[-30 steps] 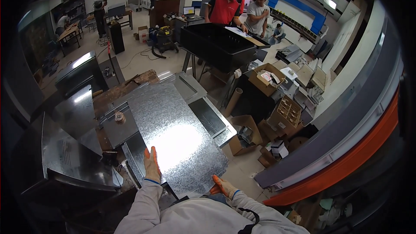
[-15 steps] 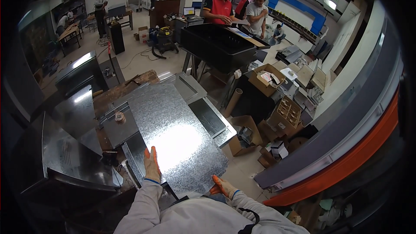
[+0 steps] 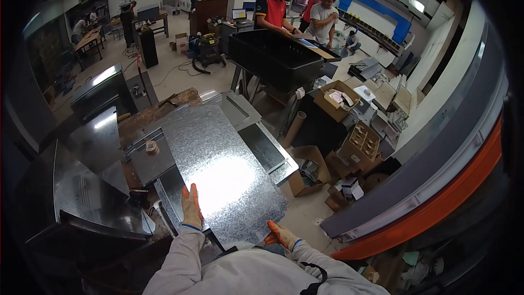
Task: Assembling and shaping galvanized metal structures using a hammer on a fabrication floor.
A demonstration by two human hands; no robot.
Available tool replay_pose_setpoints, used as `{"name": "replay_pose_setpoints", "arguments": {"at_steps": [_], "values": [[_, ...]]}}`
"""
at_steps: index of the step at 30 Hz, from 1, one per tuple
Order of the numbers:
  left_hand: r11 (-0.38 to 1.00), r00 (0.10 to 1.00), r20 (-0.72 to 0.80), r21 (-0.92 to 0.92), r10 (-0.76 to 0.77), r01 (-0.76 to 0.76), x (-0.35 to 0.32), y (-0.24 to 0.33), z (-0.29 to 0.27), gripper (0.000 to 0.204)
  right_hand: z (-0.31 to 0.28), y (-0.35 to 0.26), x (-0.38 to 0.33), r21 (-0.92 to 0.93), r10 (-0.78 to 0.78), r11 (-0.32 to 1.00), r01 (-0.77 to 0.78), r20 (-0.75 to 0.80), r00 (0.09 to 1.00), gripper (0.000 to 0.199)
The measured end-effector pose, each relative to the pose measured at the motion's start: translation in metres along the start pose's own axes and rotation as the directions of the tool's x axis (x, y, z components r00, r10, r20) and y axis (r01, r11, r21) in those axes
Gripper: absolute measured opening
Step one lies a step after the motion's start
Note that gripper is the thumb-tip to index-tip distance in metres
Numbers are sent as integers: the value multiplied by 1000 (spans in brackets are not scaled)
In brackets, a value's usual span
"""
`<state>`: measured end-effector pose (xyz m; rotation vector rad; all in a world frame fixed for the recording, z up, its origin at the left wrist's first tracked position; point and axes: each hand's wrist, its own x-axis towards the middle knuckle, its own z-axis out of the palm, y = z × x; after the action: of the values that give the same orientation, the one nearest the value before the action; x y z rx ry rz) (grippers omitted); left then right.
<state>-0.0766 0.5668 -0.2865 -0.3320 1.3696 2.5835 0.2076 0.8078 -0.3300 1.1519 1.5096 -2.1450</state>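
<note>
A large speckled galvanized metal sheet (image 3: pixel 202 136) stretches away from me over other sheet-metal pieces, a bright glare on its near half. My left hand (image 3: pixel 191 208), in an orange-coated work glove, holds the left edge near the close end, its fingers along the edge. At the near right corner my right hand (image 3: pixel 281 235), gloved alike, grips the sheet; some of its fingers are hidden. Left of the sheet, a small round tan roll (image 3: pixel 152 148) rests on a flat grey metal plate (image 3: pixel 144 167). A framed metal panel (image 3: pixel 266 147) lies to the right.
Bent dark metal housings (image 3: pixel 90 196) crowd the left. Cardboard boxes (image 3: pixel 356 145) and a brown tube (image 3: pixel 294 129) stand on the right, beside an orange-edged machine (image 3: pixel 436 213). Ahead, people work around a large black metal tray (image 3: pixel 275 57). A shop vacuum (image 3: pixel 207 52) stands farther back.
My hands and the sheet stay practically in place. Across the room, the person in red has shifted slightly, bending toward the black tray.
</note>
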Motion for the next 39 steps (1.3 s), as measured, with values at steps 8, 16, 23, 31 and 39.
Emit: {"name": "replay_pose_setpoints", "arguments": {"at_steps": [8, 16, 23, 31, 39], "values": [[1000, 1000, -12, -24, -6, 6, 0, -1, 0, 69, -4, 6, 8, -12, 3, 1000, -3, 16, 1000, 84], [1000, 1000, -6, -17, -22, 22, -3, 2, 2, 70, 1, -1, -2, -29, -10, 1000, 10, -5, 1000, 86], [1000, 1000, 0, -17, -19, 19, 1, -2, -3, 69, -1, 2, 2, -20, -6, 1000, 6, 10, 1000, 86], [1000, 1000, -10, 6, -23, 23, -1, 0, 2, 70, -2, 1, 0, -20, -2, 1000, 2, -5, 1000, 84], [1000, 1000, -6, -12, -28, 28, 5, -4, -4, 71, -1, 1, 1, -15, -6, 1000, 6, 5, 1000, 84]]}}
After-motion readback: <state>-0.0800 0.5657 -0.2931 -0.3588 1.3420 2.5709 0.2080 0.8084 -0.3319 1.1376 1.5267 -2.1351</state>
